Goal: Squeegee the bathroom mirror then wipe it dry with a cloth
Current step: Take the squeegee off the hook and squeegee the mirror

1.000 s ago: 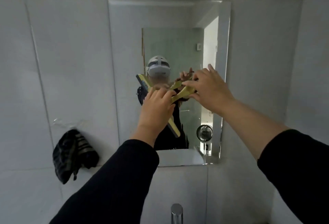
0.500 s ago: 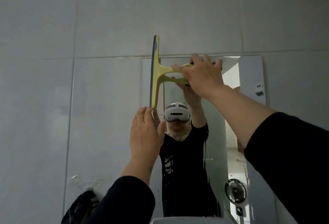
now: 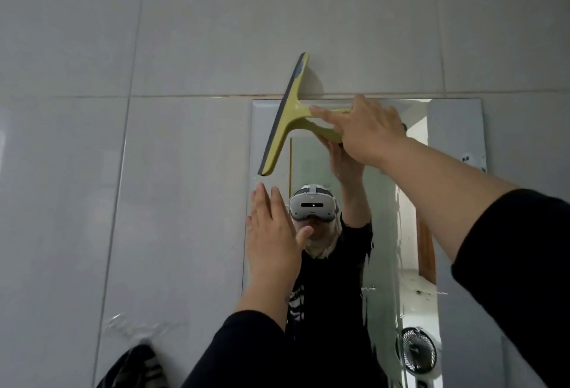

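Right hand (image 3: pixel 367 130) is gripping the handle of the yellow-green plastic squeegee (image 3: pixel 288 116), blade near-vertical at the top-left corner of the frameless wall mirror (image 3: pixel 456 128). Left hand (image 3: pixel 273 233) is hovering open, empty. Risk: blade overhanging onto the grey tile (image 3: pixel 185 48), likely leaving streaks.

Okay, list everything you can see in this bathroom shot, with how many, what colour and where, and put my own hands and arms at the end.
Yellow-green plastic squeegee with grey rubber blade: one, at the mirror's top left corner, blade end over the tile above.
Rectangular frameless wall mirror: one, centre right, streaked lower down.
Glossy pale grey wall tiles: many, all around the mirror.
Dark striped cloth: one, black and grey, bottom left on the wall.
Small black fan: one, reflected at the mirror's bottom right.
Left hand: one, open, raised at the mirror's left edge.
Right hand: one, gripping the squeegee handle.
Black sleeves: two, bottom centre and right.
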Demonstrator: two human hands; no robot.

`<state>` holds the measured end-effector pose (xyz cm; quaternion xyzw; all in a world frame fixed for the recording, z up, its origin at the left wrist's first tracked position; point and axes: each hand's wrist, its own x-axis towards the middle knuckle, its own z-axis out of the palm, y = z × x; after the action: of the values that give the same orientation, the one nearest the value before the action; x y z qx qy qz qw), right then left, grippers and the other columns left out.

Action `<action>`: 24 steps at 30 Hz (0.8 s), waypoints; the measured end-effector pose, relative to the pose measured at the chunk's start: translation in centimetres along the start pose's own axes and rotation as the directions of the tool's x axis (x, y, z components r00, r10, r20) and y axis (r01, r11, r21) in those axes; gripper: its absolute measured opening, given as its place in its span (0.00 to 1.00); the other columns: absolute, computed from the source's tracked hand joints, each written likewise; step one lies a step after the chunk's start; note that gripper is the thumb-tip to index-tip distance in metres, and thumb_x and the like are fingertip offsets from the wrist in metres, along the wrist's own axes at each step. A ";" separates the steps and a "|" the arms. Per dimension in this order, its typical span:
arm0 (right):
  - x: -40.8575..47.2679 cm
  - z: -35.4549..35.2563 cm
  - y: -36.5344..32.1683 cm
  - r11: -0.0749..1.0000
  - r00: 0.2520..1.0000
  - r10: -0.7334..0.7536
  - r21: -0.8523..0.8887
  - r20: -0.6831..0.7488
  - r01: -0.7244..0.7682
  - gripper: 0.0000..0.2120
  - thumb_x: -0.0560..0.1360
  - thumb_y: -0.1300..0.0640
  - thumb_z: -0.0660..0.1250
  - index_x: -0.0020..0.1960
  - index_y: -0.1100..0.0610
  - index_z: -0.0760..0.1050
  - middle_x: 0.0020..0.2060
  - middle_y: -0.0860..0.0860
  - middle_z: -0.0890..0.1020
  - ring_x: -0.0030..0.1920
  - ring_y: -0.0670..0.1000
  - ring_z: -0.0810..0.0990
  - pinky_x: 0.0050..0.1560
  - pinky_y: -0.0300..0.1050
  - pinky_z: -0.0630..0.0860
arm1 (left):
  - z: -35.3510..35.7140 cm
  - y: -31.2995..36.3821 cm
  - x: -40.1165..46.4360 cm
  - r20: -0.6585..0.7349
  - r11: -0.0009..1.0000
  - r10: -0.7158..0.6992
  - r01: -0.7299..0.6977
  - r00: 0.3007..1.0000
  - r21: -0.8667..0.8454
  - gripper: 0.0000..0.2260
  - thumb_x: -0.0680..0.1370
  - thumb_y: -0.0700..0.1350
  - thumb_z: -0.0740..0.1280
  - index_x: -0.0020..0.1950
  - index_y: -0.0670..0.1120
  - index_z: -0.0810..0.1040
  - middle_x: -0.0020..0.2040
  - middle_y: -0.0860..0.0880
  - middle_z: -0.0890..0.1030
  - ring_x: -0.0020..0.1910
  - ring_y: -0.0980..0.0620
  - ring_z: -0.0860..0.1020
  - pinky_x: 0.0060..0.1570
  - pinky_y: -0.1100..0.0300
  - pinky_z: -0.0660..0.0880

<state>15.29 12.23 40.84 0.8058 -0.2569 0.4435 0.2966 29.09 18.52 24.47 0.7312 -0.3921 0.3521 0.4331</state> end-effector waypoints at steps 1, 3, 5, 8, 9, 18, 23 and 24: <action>-0.3 0.0 0.8 1.000 1.000 0.022 -0.006 0.006 -0.022 0.24 0.82 0.52 0.51 0.72 0.29 0.51 0.55 0.57 0.69 0.58 0.60 0.71 0.56 0.55 0.67 | 0.1 0.0 0.0 0.001 1.000 -0.003 0.003 1.000 0.001 0.41 0.77 0.60 0.63 0.78 0.45 0.40 0.78 0.46 0.37 0.77 0.49 0.39 0.74 0.55 0.44; -1.1 -0.2 2.5 0.998 0.998 0.060 -0.035 0.023 -0.059 0.25 0.82 0.51 0.51 0.72 0.29 0.50 0.55 0.58 0.70 0.59 0.61 0.71 0.56 0.56 0.67 | 0.3 0.0 0.1 0.006 1.000 -0.011 0.011 1.000 0.002 0.41 0.77 0.60 0.63 0.77 0.45 0.40 0.78 0.46 0.37 0.77 0.49 0.38 0.74 0.54 0.43; -2.1 -0.3 4.1 0.994 0.995 0.093 -0.052 0.034 -0.091 0.26 0.82 0.53 0.51 0.72 0.29 0.49 0.54 0.58 0.70 0.58 0.61 0.71 0.55 0.56 0.67 | 0.4 0.1 0.2 0.017 1.000 -0.019 0.019 1.000 0.000 0.42 0.76 0.60 0.63 0.77 0.45 0.40 0.78 0.46 0.36 0.77 0.49 0.37 0.74 0.53 0.44; -3.7 -0.7 6.3 0.987 0.988 0.151 -0.052 0.042 -0.149 0.27 0.81 0.55 0.51 0.71 0.28 0.49 0.54 0.58 0.70 0.56 0.61 0.72 0.53 0.55 0.69 | 0.5 0.3 0.4 0.025 0.999 -0.041 0.041 0.999 -0.005 0.42 0.76 0.58 0.64 0.77 0.45 0.40 0.78 0.46 0.36 0.77 0.49 0.38 0.75 0.50 0.47; -4.3 -0.7 7.0 0.984 0.983 0.175 -0.047 0.053 -0.173 0.28 0.81 0.55 0.52 0.71 0.28 0.49 0.55 0.58 0.70 0.55 0.62 0.73 0.52 0.54 0.69 | 0.5 0.3 0.4 0.022 0.999 -0.047 0.047 0.999 -0.002 0.42 0.76 0.58 0.64 0.77 0.45 0.41 0.78 0.46 0.36 0.77 0.48 0.38 0.75 0.49 0.49; -8.6 0.5 11.2 0.906 0.908 0.407 0.079 0.096 -0.415 0.25 0.80 0.50 0.50 0.73 0.30 0.48 0.55 0.59 0.77 0.53 0.63 0.76 0.47 0.50 0.71 | 0.4 0.8 0.2 0.013 0.998 -0.066 0.066 0.998 -0.001 0.42 0.76 0.57 0.65 0.77 0.43 0.43 0.78 0.44 0.39 0.77 0.47 0.40 0.75 0.48 0.53; -10.5 1.1 9.4 0.830 0.870 0.485 0.269 0.084 -0.489 0.25 0.80 0.50 0.52 0.75 0.36 0.51 0.44 0.56 0.79 0.48 0.59 0.77 0.45 0.49 0.71 | 0.3 1.0 0.0 0.012 0.997 -0.072 0.072 0.997 0.006 0.41 0.76 0.56 0.65 0.78 0.43 0.43 0.78 0.46 0.38 0.77 0.47 0.41 0.73 0.47 0.57; -10.9 1.3 8.9 0.812 0.862 0.500 0.299 0.084 -0.501 0.25 0.80 0.50 0.52 0.75 0.37 0.51 0.46 0.56 0.81 0.49 0.60 0.77 0.46 0.49 0.72 | 0.4 1.0 0.0 0.012 0.997 -0.074 0.074 0.997 0.005 0.41 0.76 0.56 0.65 0.78 0.44 0.43 0.78 0.46 0.38 0.77 0.47 0.41 0.73 0.47 0.57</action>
<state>4.84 6.77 33.07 0.7465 -0.3868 0.5401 0.0388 28.29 17.87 24.73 0.7483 -0.3667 0.3322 0.4419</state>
